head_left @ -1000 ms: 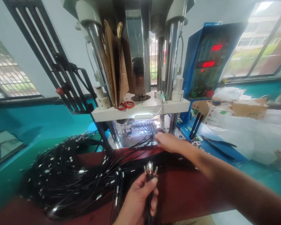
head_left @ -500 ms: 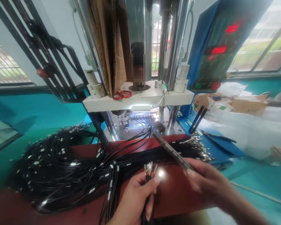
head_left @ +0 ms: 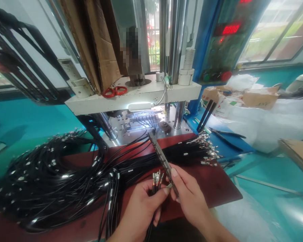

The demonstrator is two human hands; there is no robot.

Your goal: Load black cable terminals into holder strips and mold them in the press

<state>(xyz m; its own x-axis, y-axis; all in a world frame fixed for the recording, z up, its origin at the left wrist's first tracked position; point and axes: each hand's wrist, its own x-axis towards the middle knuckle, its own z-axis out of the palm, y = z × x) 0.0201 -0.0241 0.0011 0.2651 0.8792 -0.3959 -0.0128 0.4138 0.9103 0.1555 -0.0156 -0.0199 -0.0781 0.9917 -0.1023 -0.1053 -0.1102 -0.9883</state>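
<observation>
My left hand (head_left: pixel 147 203) is closed around a small bundle of black cables (head_left: pixel 157 181), whose metal-tipped ends stick up above the fingers. One cable end lies between thumb and forefinger, close to the strip. In my right hand (head_left: pixel 188 191) is a long dark slotted metal strip (head_left: pixel 160 156), tilted up and to the left. The fingers of both hands nearly meet over the red-brown board (head_left: pixel 217 188). Beyond them, several thin black cables run into a lit fixture (head_left: pixel 143 117) on the press's steel bed.
A large coil of black cables (head_left: pixel 53 181) covers the board's left side. More cables reach right, ending in metal tips (head_left: pixel 208 149). The press plate (head_left: pixel 141 94) carries red-handled scissors (head_left: pixel 114 91). Black-handled pliers (head_left: pixel 228 137) rest on a blue surface. White bags (head_left: pixel 267 124) stand at right.
My right hand has moved left with the strip, from apart to close beside my left hand. The camera view has shifted, so the press appears further left and higher.
</observation>
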